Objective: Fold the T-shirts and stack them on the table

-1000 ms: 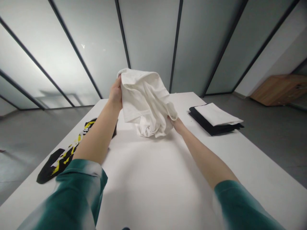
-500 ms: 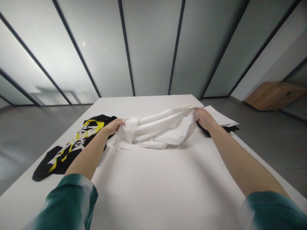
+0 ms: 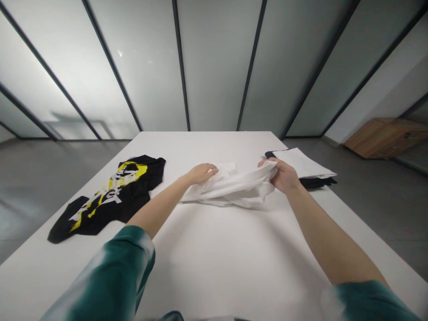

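Note:
A rumpled white garment (image 3: 230, 189), bunched lengthwise, spans the space between my hands. My right hand (image 3: 284, 176) is closed on its right end and lifts it a little above the table. Over the garment's left part is my left hand (image 3: 202, 173), its fingers stretched out and slightly apart; whether they press on the fabric is hard to tell. The garment's lower edge rests on the white table (image 3: 230, 263). Which part of the garment is its collar or hem cannot be made out.
A black shirt with a yellow and white print (image 3: 123, 191) lies spread along the table's left side. Folded white cloth (image 3: 302, 164) sits on folded black cloth (image 3: 317, 183) by the right edge. A wooden cabinet (image 3: 384, 138) stands on the floor beyond.
My left hand has let go of the garment's left end and moved right over it. The stretched garment has sunk and gathered closer together. My right hand still grips its right end, slightly lower.

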`<state>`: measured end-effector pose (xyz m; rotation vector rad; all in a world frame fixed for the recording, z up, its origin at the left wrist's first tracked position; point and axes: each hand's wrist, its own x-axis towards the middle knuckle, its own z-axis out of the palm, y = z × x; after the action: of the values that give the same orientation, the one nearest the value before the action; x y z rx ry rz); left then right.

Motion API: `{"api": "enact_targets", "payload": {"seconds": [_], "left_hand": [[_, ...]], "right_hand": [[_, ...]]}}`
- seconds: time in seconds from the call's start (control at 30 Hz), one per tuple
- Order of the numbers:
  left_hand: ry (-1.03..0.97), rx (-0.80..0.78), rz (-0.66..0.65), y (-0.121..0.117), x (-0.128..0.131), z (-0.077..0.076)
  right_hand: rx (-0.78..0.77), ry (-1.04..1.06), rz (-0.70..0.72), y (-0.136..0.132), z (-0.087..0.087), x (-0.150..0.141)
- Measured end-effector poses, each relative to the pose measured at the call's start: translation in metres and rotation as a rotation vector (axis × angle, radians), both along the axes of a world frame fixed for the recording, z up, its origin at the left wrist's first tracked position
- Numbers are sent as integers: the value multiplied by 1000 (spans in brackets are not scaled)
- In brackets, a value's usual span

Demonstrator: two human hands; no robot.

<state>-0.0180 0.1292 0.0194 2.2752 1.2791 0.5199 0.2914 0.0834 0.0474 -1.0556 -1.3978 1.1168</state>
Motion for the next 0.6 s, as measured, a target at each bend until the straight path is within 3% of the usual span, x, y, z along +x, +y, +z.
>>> {"api": "enact_targets", "payload": {"seconds": [0.1,0.2,0.37,0.5,0.6], "left_hand": [[-74,-130,-95,-2,38,-7],[-128,-234,-121,-4,48,-10],[-378,-366,-181,-7,17,-3],[-703,-374,-6,-17,-7,9],[-788,-466,55,-27,-17,18]], "right_hand": [[9,-9,-2,-7,-4,0],[-1,-46,-34,-12,-15,5],[16,-26,-172,-14,-36,18],[80,-84,-253,-11,-46,20],[119,-170,-329,-9,-48,16]]}}
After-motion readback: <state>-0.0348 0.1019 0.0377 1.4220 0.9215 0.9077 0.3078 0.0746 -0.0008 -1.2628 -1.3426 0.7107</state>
